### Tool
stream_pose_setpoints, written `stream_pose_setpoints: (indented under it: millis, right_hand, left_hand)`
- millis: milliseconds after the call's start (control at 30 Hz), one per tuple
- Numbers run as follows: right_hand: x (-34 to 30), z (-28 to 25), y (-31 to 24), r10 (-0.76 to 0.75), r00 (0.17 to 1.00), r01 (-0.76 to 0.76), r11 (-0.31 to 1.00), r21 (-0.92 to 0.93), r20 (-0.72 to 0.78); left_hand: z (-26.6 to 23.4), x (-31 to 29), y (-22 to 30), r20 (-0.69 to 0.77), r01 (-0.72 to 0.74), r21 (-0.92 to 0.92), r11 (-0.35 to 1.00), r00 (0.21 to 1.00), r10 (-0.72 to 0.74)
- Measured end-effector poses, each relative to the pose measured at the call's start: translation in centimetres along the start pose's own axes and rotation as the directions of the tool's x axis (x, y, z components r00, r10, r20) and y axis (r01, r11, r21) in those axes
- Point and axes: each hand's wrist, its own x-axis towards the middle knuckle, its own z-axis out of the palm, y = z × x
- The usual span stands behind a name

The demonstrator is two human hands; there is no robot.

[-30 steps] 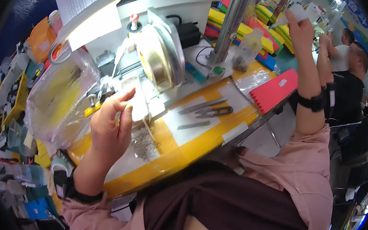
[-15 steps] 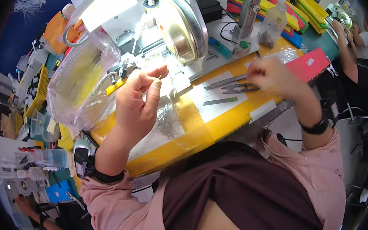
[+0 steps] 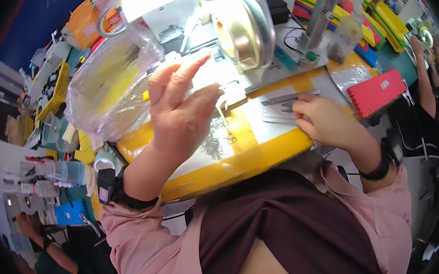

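Note:
My left hand (image 3: 181, 122) is raised over the bench, its fingers spread and the thumb apart. Below its thumb tip a thin golden strand (image 3: 226, 122) shows above a patch of fine loose wire pieces (image 3: 215, 147); whether it touches the hand I cannot tell. My right hand (image 3: 325, 120) is lowered to the tools on the white sheet, fingers curled round the handle end of a pair of dark pointed snips (image 3: 287, 106), mostly hidden under it. Metal tweezers (image 3: 279, 99) lie just beyond, and a flat thin blade-like tool (image 3: 279, 121) lies nearer me.
Behind my hands stands a lit machine with a large gold spool (image 3: 242, 36). A clear plastic bag (image 3: 113, 83) bulges at left. A red box (image 3: 376, 93) lies at right, near a clear bottle (image 3: 344, 37). Other people work at both sides.
My left hand has opened from a pinch, spreading its fingers. My right hand has come down onto the tools. The view has shifted, so the bench appears slightly further right.

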Motion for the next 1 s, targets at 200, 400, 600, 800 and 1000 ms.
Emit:
stream_pose_setpoints:
  millis: [200, 400, 600, 800, 1000]
  right_hand:
    - [-0.7, -3.4, -4.2, 0.095, 0.995, -0.085, 0.864, 0.497, 0.005]
    - [-0.9, -3.9, -5.3, 0.023, 0.997, 0.050, 0.527, 0.848, -0.073]
    - [0.9, -2.6, -7.4, 0.122, 0.980, 0.083, 0.473, 0.877, -0.158]
    - [3.6, -1.2, -8.8, 0.107, 0.979, 0.083, 0.565, 0.821, -0.172]
    - [4.9, -0.1, -8.9, 0.084, 0.975, 0.108, 0.630, 0.769, -0.206]
  left_hand:
    - [0.7, -0.9, 0.0, 0.095, 0.149, -0.370, 0.917, 0.988, -0.122]
    - [1.3, -0.5, -1.0, 0.025, -0.018, -0.365, 0.931, 0.999, 0.029]
    - [1.3, -0.1, -1.0, -0.010, -0.085, -0.246, 0.966, 0.996, 0.085]
    - [0.6, -0.5, -0.6, 0.024, -0.055, -0.179, 0.982, 0.998, 0.061]
    - [0.5, -0.5, -0.6, 0.025, -0.062, -0.185, 0.981, 0.997, 0.068]
